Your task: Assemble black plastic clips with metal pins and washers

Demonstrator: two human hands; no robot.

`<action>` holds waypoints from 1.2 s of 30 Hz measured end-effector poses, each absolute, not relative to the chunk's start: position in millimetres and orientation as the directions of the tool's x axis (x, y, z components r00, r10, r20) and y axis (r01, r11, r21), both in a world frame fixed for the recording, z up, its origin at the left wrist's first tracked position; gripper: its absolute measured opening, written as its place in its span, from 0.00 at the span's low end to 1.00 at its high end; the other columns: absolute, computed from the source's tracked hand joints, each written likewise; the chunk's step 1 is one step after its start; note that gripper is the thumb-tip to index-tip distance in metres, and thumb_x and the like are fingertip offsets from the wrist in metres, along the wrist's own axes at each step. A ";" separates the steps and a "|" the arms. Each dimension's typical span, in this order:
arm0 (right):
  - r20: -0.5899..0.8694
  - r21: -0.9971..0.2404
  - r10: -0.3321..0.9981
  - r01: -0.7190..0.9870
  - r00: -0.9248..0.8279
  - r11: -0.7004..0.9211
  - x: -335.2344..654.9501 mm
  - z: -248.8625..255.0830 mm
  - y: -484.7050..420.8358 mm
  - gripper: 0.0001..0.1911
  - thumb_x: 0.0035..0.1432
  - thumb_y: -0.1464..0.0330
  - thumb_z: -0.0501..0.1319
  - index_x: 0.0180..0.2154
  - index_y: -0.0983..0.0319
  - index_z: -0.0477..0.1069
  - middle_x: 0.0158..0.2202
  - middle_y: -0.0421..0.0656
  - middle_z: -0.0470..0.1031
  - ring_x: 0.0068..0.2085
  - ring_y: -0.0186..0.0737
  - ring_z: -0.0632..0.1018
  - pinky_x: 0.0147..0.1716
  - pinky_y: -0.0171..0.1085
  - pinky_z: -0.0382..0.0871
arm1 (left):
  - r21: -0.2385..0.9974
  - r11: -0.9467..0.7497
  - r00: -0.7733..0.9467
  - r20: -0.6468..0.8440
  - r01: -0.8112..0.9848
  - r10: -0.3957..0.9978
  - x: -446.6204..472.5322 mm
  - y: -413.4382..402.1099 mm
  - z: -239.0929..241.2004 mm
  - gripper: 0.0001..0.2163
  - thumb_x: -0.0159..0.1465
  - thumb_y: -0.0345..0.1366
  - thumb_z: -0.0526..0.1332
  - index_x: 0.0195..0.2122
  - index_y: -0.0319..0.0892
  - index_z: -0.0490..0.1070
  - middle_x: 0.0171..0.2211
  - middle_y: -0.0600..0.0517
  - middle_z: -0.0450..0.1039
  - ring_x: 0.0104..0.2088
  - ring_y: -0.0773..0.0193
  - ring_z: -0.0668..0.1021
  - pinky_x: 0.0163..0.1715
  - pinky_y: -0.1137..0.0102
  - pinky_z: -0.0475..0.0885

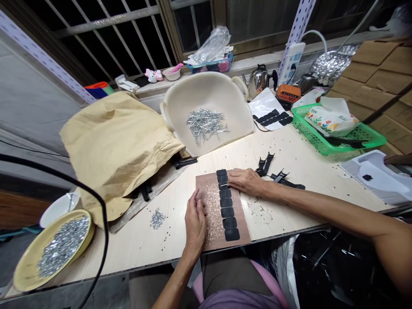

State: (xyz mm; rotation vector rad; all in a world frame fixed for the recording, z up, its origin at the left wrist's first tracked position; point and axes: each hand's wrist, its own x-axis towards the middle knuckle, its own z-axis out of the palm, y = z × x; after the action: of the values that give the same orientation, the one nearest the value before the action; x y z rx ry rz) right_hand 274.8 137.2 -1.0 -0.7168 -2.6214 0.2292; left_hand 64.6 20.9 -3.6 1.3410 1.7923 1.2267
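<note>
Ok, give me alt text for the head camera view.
A person's right hand touches a column of black pads on a brown board; the left hand is at the board's left edge. Behind, a pale basin holds metal pins.

Steel kettle (258, 81) near a power strip (293, 58), floral tissue pack (331, 121) in a green basket (317, 141), barred window (112, 21)

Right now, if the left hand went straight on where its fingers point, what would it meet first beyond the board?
Beyond the board, the left hand would likely meet the pale basin first, at its near edge; depth is unclear.
</note>
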 end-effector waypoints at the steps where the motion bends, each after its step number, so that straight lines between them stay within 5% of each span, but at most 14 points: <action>1: 0.342 -0.255 0.508 0.442 -0.790 0.860 272.6 -1.3 131.9 0.16 0.66 0.68 0.46 0.31 0.62 0.69 0.30 0.41 0.68 0.33 0.33 0.66 0.25 0.31 0.57 | 0.906 0.066 -0.320 0.079 0.418 0.944 64.7 20.9 -3.6 0.19 0.64 0.43 0.53 0.55 0.44 0.64 0.37 0.47 0.72 0.35 0.60 0.74 0.37 0.65 0.69; 6: 0.267 -0.157 0.264 0.229 -0.927 0.961 279.2 6.5 92.9 0.14 0.65 0.73 0.46 0.32 0.61 0.68 0.29 0.40 0.68 0.32 0.33 0.66 0.24 0.32 0.56 | 0.843 0.084 -0.291 0.088 0.531 0.953 63.7 21.8 -5.2 0.20 0.65 0.43 0.49 0.57 0.43 0.61 0.39 0.47 0.72 0.35 0.61 0.74 0.39 0.64 0.69; 11: 0.223 -0.227 0.720 0.683 -0.657 0.694 341.0 38.6 118.6 0.12 0.63 0.67 0.50 0.44 0.63 0.67 0.40 0.46 0.71 0.37 0.37 0.69 0.26 0.33 0.59 | 0.787 0.072 -0.252 0.108 0.612 0.962 63.1 24.1 -6.6 0.21 0.66 0.42 0.48 0.58 0.43 0.59 0.47 0.45 0.70 0.44 0.57 0.74 0.45 0.61 0.68; 14: 0.056 -0.120 0.748 0.739 -0.662 0.663 371.1 45.5 130.2 0.32 0.50 0.67 0.60 0.58 0.56 0.58 0.56 0.46 0.64 0.42 0.45 0.68 0.27 0.35 0.58 | 0.760 0.029 -0.226 0.156 0.649 0.962 63.8 24.7 -6.4 0.20 0.66 0.42 0.48 0.58 0.42 0.60 0.52 0.43 0.67 0.50 0.55 0.71 0.50 0.60 0.65; 17: -0.048 -0.072 0.763 0.764 -0.644 0.641 375.8 31.7 125.6 0.42 0.40 0.71 0.63 0.59 0.52 0.57 0.61 0.41 0.59 0.43 0.48 0.67 0.28 0.37 0.58 | 0.737 -0.002 -0.202 0.188 0.676 0.961 64.2 24.9 -6.6 0.21 0.65 0.42 0.50 0.58 0.42 0.60 0.49 0.44 0.69 0.47 0.55 0.72 0.49 0.59 0.66; 26: -0.041 0.088 0.828 0.824 -0.558 0.560 377.0 13.3 147.5 0.13 0.54 0.77 0.54 0.42 0.64 0.67 0.43 0.49 0.70 0.29 0.35 0.68 0.27 0.36 0.53 | 0.676 -0.044 -0.161 0.237 0.736 0.958 65.9 27.2 -4.6 0.23 0.63 0.44 0.50 0.57 0.41 0.60 0.38 0.47 0.68 0.38 0.56 0.73 0.43 0.60 0.68; 31: -0.036 0.050 0.857 0.856 -0.514 0.515 387.4 35.7 148.8 0.15 0.58 0.73 0.51 0.48 0.64 0.64 0.47 0.43 0.65 0.33 0.29 0.68 0.30 0.32 0.54 | 0.630 -0.021 -0.159 0.229 0.776 0.960 69.5 29.2 -4.3 0.25 0.62 0.46 0.51 0.57 0.39 0.60 0.35 0.49 0.68 0.33 0.58 0.72 0.41 0.60 0.69; 36: 0.062 -0.050 0.910 0.910 -0.410 0.413 420.5 95.4 119.4 0.21 0.55 0.74 0.54 0.52 0.60 0.59 0.48 0.42 0.63 0.43 0.40 0.68 0.33 0.32 0.56 | 0.607 -0.048 -0.125 0.239 0.794 0.963 70.0 34.2 -3.9 0.26 0.61 0.45 0.53 0.58 0.38 0.61 0.33 0.49 0.68 0.32 0.57 0.72 0.42 0.58 0.69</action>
State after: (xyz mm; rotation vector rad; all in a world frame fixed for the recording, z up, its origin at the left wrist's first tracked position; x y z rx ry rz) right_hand 420.5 119.4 95.4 -1.6610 -2.5731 0.0128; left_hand 70.0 34.2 -3.9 1.8818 1.9663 0.9336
